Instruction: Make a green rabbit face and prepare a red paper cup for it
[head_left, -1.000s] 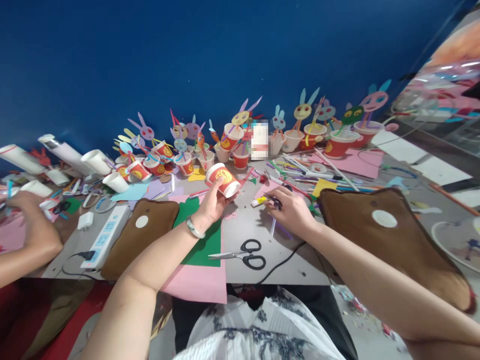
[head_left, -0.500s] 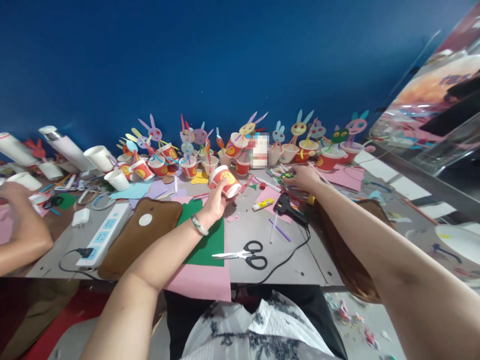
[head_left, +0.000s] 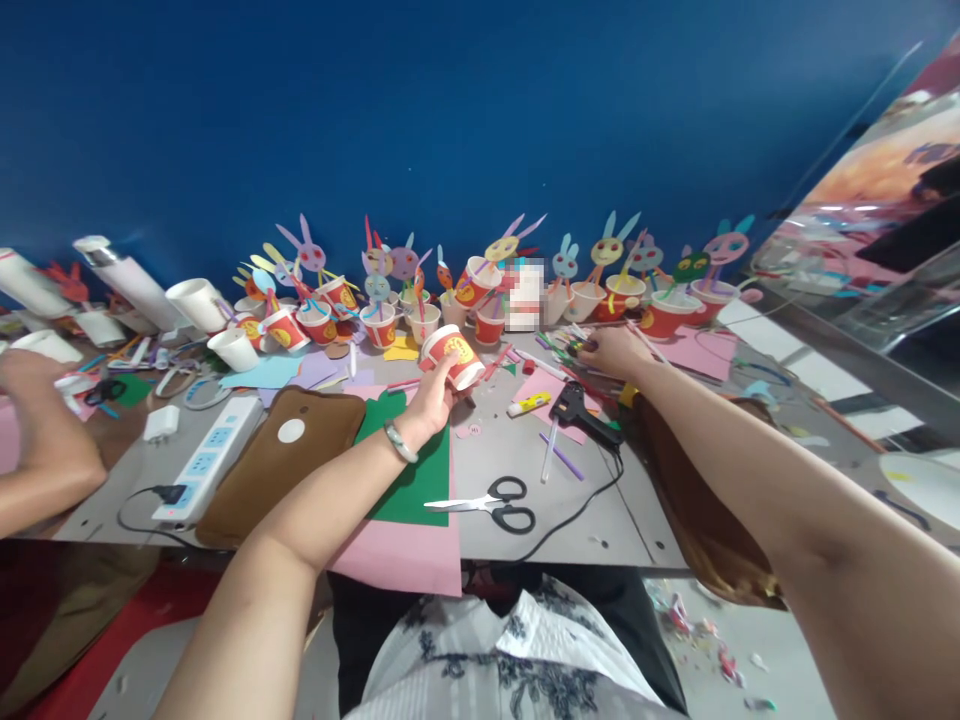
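My left hand (head_left: 430, 402) is closed around a tilted red-and-white paper cup (head_left: 454, 350) with a yellow emblem, held above the table. My right hand (head_left: 621, 352) reaches down among small coloured strips and scraps (head_left: 559, 347) in front of the row of cups. Its fingers are bent together, and what they pinch is too small to make out. Nearer to me lie a black glue gun (head_left: 581, 412), a yellow glue stick (head_left: 529, 404) and black-handled scissors (head_left: 495, 505). Green paper (head_left: 420, 485) lies under my left forearm, on top of pink paper (head_left: 409, 555).
Paper cups with rabbit-like paper faces (head_left: 607, 252) line the back by the blue wall. To the left are a power strip (head_left: 214, 455), a brown pouch (head_left: 274, 470) and another person's arm (head_left: 52, 440). The glue gun's cord (head_left: 577, 515) crosses the front.
The view has shifted slightly. My left hand keeps the cup in nearly the same place. My right hand stays among the scraps, with its fingers a little more drawn in.
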